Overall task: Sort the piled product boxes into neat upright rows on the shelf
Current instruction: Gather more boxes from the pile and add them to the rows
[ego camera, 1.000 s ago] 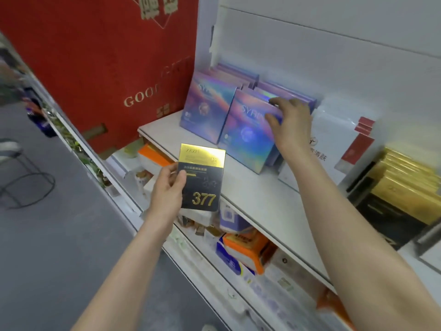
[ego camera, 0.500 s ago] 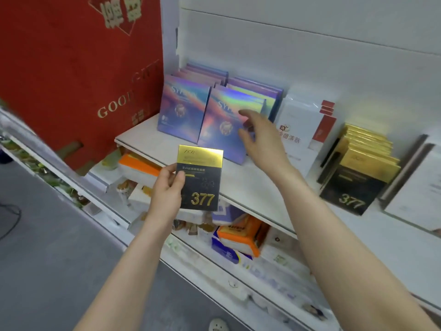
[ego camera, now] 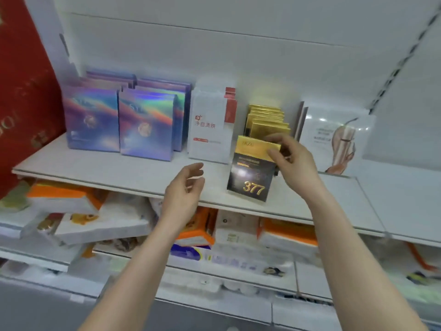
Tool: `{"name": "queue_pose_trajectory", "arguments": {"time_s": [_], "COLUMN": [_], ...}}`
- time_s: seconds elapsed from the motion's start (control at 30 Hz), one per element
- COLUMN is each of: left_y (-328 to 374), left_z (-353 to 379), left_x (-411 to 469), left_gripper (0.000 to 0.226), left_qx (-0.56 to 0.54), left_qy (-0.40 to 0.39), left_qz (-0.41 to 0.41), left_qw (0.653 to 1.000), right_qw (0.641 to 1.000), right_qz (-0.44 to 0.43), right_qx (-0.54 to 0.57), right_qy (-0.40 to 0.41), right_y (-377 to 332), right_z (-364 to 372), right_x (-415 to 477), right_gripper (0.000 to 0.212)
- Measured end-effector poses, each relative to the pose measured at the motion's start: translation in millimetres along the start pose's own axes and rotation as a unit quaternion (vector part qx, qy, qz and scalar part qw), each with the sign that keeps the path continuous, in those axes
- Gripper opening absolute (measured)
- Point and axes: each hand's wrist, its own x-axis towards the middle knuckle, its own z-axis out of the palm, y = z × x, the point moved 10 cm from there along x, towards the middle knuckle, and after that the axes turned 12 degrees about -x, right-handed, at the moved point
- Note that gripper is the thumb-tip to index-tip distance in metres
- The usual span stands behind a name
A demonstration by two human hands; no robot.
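While our left hand [ego camera: 185, 187] idles, fingers loosely curled, at nine o'clock of the 377 box [ego camera: 250, 177] on the shelf [ego camera: 95, 168], our right hand [ego camera: 293, 158] pinches its top corner, and releasing it tilted could topple the gold row [ego camera: 267, 118] at twelve o'clock.

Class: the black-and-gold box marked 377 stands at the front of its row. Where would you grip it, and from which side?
Probably pinch its gold top band from above-right, as the right hand does. The black-and-gold 377 box stands upright with its top free; a tall white box crowds its left, gold-topped boxes its back.
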Motion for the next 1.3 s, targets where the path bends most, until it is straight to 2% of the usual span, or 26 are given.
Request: {"name": "queue_pose_trajectory", "arguments": {"time_s": [0.1, 0.27, 0.4, 0.53, 0.67, 0.87, 1.0, 1.13, 1.3], "left_y": [9, -5, -6, -13, -18, -13, -3, 7, 9], "left_z": [51, 113, 129, 133, 130, 129, 110, 95, 102], "left_x": [17, 31, 39, 46, 47, 45, 32, 4, -47], "left_gripper": [0.036, 0.046, 0.050, 0.051, 0.049, 0.048, 0.044, 0.036, 0.030], "left_qx": [0.071, 0.182, 0.234, 0.248, 0.258, 0.253, 0.195, 0.113, 0.048], "left_qy": [-0.059, -0.139, -0.135, -0.120, -0.109, -0.134, -0.111, -0.094, -0.113], "left_qz": [0.022, 0.035, 0.064, 0.061, 0.056, 0.058, 0.054, 0.049, 0.072], "left_qw": [0.995, 0.973, 0.961, 0.959, 0.959, 0.956, 0.973, 0.988, 0.990], "right_qw": [0.997, 0.987, 0.963, 0.948, 0.942, 0.946, 0.960, 0.976, 0.969], "right_qz": [0.018, -0.028, -0.085, -0.119, -0.126, -0.119, -0.066, 0.039, 0.136], "right_qx": [-0.069, -0.155, -0.252, -0.288, -0.301, -0.296, -0.261, -0.192, -0.161], "right_qy": [0.030, 0.031, 0.033, 0.064, 0.081, 0.058, 0.081, 0.094, 0.132], "right_y": [28, 45, 38, 31, 33, 32, 36, 59, 90], "right_z": [-26, -20, -11, -4, 4, 2, -20, -35, -53], "right_x": [12, 41, 47, 45, 40, 39, 15, -34, -131], "right_gripper": [0.026, 0.029, 0.046, 0.045, 0.045, 0.050, 0.055, 0.048, 0.036]}}
